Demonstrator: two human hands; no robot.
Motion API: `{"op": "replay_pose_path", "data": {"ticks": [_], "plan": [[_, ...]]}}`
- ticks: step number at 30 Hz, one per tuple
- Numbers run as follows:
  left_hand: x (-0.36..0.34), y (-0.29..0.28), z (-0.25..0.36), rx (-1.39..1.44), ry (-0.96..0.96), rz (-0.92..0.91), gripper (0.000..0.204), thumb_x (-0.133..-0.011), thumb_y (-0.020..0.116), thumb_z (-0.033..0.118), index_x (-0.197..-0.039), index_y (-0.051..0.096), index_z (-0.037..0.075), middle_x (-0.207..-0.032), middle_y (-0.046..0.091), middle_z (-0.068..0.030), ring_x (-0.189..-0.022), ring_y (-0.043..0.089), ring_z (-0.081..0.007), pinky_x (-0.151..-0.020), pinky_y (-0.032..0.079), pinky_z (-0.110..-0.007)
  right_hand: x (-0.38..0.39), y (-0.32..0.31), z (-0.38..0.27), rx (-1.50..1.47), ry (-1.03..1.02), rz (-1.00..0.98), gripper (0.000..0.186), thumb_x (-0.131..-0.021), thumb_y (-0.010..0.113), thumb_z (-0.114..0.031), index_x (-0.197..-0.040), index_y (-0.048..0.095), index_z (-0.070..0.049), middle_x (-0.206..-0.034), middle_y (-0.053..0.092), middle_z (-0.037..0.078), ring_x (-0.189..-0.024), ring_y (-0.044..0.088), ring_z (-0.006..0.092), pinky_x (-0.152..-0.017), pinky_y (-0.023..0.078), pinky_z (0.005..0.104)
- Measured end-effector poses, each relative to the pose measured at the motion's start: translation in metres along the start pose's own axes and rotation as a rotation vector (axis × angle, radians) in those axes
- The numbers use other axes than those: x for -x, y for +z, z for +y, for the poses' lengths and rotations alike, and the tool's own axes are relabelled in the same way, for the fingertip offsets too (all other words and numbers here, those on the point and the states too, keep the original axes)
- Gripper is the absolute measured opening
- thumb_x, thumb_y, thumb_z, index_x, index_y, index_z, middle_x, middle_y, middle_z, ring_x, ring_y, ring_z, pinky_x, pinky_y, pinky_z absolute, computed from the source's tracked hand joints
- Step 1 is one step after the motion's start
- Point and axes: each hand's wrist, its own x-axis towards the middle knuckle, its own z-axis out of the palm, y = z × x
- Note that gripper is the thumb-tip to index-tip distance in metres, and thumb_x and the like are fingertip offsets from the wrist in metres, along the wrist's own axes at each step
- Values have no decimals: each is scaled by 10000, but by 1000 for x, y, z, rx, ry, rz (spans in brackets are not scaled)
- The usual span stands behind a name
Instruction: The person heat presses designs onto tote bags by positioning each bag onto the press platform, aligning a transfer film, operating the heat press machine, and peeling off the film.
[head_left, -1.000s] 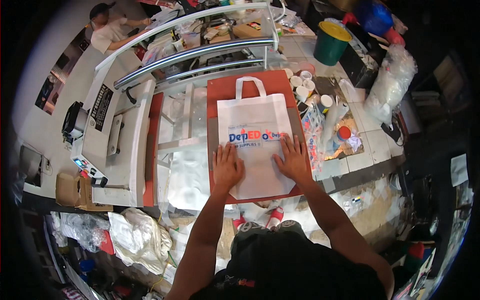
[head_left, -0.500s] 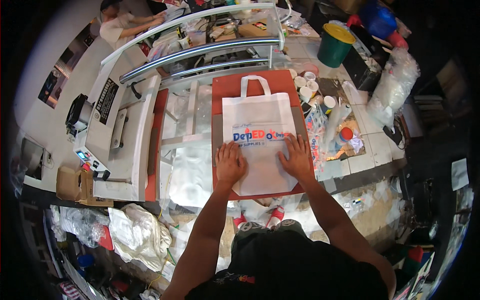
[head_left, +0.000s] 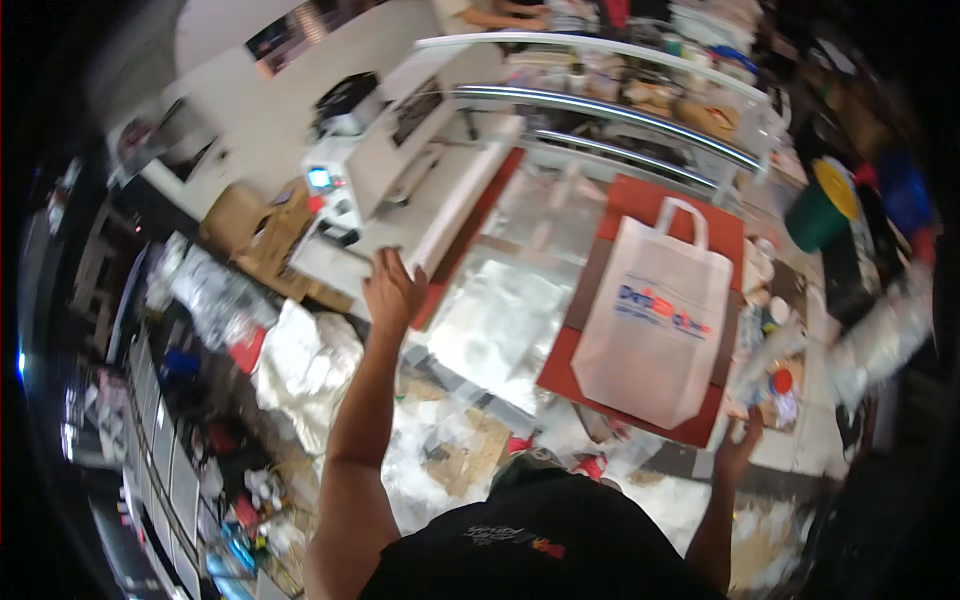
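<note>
A white tote bag with blue and orange-red print lies flat on a red board, its handle toward the far side. My left hand is off the bag, fingers apart, at the near edge of the white press machine. Nothing shows in that hand. By the near right corner of the red board is my right hand, blurred, so its fingers cannot be made out clearly.
Beside the press's lit control panel is an open cardboard box. Metal rails cross behind the board. Jars, bottles and a green bucket with a yellow lid stand right. Crumpled white sheeting lies at left. Another person's arm shows far back.
Both hands have come off the bag: the left moved left to the press, the right to the board's near right corner. The view has turned left; the bag still lies on the board.
</note>
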Motion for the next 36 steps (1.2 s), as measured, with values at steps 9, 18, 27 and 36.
{"op": "replay_pose_path", "data": {"ticks": [9,18,27,36], "plan": [[-94,23,-108,-242,-261,-644,668,-818,616,219,-1402,368,9,-1416,450,-202,-1187,586,-350,-939,506,-464,75,-79,88,238,32,-61,366,-920,623,-183,-1178,553,67,-1192,552,259,-1120,537,435,-955,444,498],[-62,11,-39,-185,-283,-650,616,-834,622,249,-1361,404,14,-1374,484,-161,-1148,628,-324,-927,528,-440,23,-73,25,-3,-119,-108,184,-902,657,-86,-1042,597,17,-1077,606,184,-1028,586,349,-940,452,427],[30,-77,45,325,208,-229,212,-868,610,179,-1047,608,65,-985,658,-174,-875,656,-374,-753,532,-482,-7,62,-229,-362,-665,-326,271,-814,704,-80,-1065,618,-27,-1082,617,184,-1007,587,375,-908,482,439],[209,-65,-144,410,22,-453,152,-853,614,171,-805,650,31,-798,663,-209,-719,652,-406,-651,526,-471,33,121,-414,-51,-877,-203,392,-868,631,-286,-1093,602,34,-1119,606,219,-1091,558,364,-947,457,456]]}}
